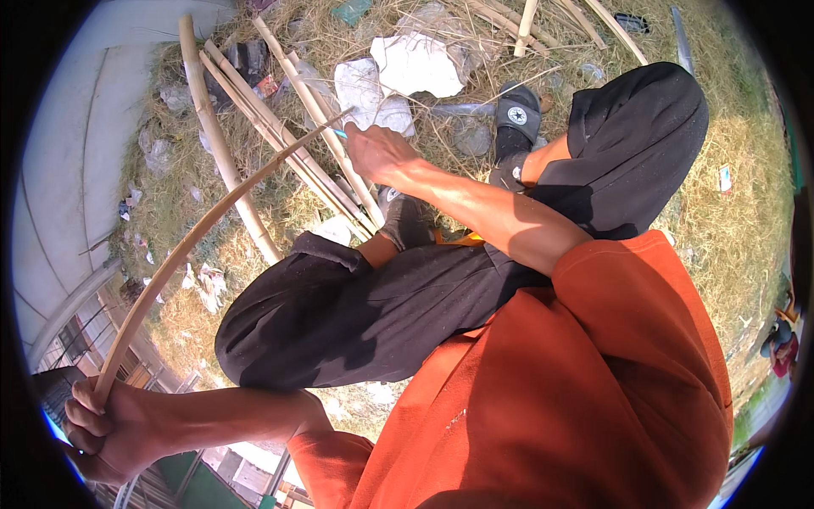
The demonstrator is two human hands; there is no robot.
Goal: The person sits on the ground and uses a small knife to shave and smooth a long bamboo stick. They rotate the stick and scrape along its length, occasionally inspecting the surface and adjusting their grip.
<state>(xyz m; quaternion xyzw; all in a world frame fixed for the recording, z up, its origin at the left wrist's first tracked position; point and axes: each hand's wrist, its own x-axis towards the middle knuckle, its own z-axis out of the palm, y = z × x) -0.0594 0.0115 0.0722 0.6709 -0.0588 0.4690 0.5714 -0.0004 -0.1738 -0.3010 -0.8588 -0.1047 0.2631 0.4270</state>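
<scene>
A long, thin bamboo strip [174,259] bows in a curve from the lower left up toward the top middle. My left hand [110,428] is wrapped round its lower end, off to the far left. At the strip's upper end is my right hand [379,154], with its fingers closed. A small light-blue object [341,133] sticks out of the right hand's fingers beside the strip; most of it is hidden, and its kind cannot be made out. Whether the right fingers also touch the strip is unclear.
Bamboo poles [216,140] and split lengths [297,165] lie on dry grass in front of my bent legs. White stone slabs [417,65] sit beyond my sandals [518,112]. A pale wall [72,178] stands at left, with litter [208,288] near it.
</scene>
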